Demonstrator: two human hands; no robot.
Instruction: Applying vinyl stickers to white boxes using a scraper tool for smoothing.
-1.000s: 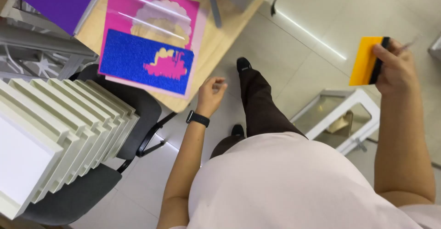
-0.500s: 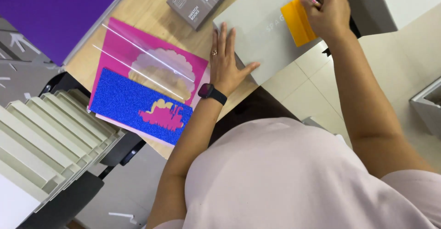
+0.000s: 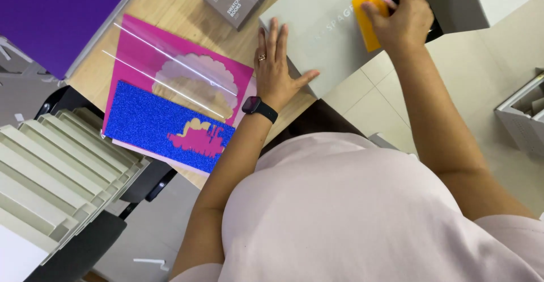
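Orange squeegee (image 3: 368, 18) nudged along grey sheet (image 3: 323, 38), seemingly

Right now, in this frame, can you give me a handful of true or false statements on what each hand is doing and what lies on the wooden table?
1. The left hand lies flat, fingers spread, at the edge of the large grey sheet. True.
2. The right hand holds a green pair of scissors. False: it grips a flat orange-yellow plastic scraper against the grey sheet.
3. A black smartwatch sits on the left wrist. True.
4. The blue glitter card lies on top of the grey sheet. False: it lies on the pink sheet, apart from the grey one.
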